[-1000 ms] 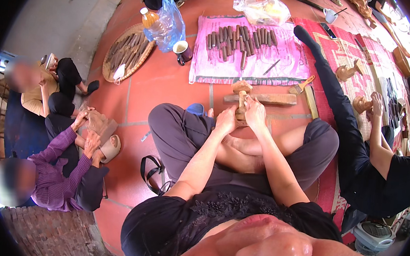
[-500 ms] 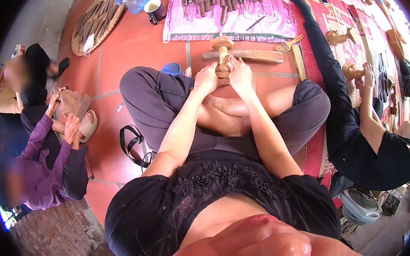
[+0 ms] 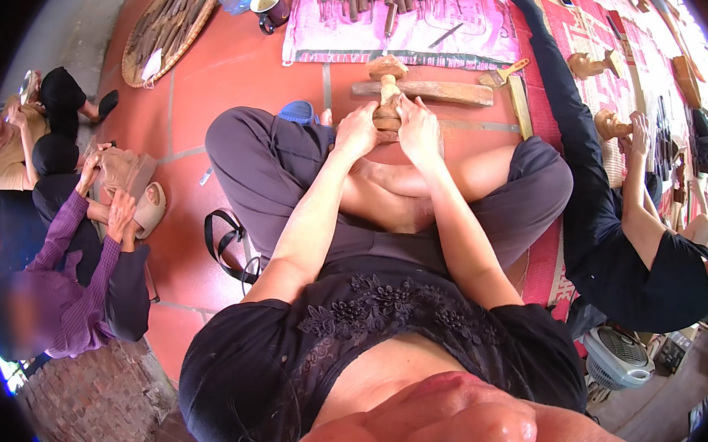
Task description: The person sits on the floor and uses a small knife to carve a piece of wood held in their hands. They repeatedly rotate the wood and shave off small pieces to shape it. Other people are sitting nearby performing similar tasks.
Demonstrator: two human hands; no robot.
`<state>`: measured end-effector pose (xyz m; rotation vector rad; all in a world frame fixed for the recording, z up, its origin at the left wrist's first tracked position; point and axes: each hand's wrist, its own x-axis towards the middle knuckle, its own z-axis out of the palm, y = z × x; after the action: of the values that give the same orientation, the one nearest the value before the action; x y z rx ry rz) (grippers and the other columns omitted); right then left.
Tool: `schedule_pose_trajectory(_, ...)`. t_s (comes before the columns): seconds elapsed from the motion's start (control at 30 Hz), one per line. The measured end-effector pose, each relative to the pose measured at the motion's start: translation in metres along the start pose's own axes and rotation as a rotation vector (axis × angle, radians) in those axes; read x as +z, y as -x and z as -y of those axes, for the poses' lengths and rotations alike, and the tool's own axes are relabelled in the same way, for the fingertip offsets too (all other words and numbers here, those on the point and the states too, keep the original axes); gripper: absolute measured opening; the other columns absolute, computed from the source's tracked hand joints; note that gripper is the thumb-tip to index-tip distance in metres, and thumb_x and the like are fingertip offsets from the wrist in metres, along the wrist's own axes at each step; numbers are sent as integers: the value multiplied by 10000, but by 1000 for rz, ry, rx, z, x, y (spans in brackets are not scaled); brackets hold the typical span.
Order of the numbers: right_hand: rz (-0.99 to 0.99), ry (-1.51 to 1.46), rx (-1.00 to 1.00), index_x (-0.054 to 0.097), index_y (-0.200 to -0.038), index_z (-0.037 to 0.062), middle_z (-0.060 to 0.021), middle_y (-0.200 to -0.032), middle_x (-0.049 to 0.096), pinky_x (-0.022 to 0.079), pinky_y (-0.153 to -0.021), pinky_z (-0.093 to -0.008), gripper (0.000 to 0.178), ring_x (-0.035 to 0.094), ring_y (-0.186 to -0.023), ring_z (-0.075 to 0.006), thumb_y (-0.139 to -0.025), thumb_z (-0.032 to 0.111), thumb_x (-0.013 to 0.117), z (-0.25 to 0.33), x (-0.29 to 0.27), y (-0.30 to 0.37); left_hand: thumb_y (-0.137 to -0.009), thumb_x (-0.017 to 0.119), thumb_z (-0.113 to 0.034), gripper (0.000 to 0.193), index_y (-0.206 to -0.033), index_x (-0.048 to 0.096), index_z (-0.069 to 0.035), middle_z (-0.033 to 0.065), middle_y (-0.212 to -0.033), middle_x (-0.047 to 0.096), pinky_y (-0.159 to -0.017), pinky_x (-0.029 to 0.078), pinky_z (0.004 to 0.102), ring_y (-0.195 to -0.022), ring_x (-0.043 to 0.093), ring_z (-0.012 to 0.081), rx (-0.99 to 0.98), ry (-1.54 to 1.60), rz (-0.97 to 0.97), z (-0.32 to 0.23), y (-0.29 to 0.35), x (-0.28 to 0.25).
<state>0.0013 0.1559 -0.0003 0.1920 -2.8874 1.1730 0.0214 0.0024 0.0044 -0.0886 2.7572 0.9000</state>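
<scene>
Between my crossed legs stands a carved wooden piece (image 3: 389,87), pale brown, with a broad flat end, a narrow neck and a wider ringed part nearer me. My left hand (image 3: 357,131) wraps round its near part from the left side. On the opposite side, my right hand (image 3: 418,133) grips the same piece, fingers closed over the wood. No tool can be made out in either hand. A long wooden block (image 3: 441,92) lies on the tiles just beyond, crossing behind the piece.
Several wooden-handled carving tools (image 3: 390,18) lie on a pink sheet (image 3: 481,45) ahead. A brush (image 3: 504,71) and a wooden bar (image 3: 519,108) are to the right. Far left are a tool basket (image 3: 131,74) and a mug (image 3: 269,20). Co-workers sit on both sides, near carved pieces.
The view has shifted slightly. My hands keep their hold on the carved piece, whose broad end looks slightly turned. On the left, a co-worker's hands have moved a little over their piece.
</scene>
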Motion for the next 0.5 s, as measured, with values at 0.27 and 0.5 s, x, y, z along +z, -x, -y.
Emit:
schedule_pose_trajectory(0.27,-41,8,-100,680,-1255,40,-182,-1229,687,447,-1073,-485,345,567,-1261,-429,-950,61,520,-9,9,-24,-679,876,-487,903,-1390,549,-36,235,-1261,660,-1024,478,436,-1215,617,349,-20,57,46,-5,-4,-3)
schedule_pose_trajectory(0.5,-37,70,-161,678,-1243,32,-146,-1279,679,410,-1094,-484,318,540,-1297,-426,-964,80,532,1,3,13,-690,865,-481,867,-1381,558,-57,216,-1217,685,-1002,491,452,-1183,636,348,10,31,-31,2,0,1)
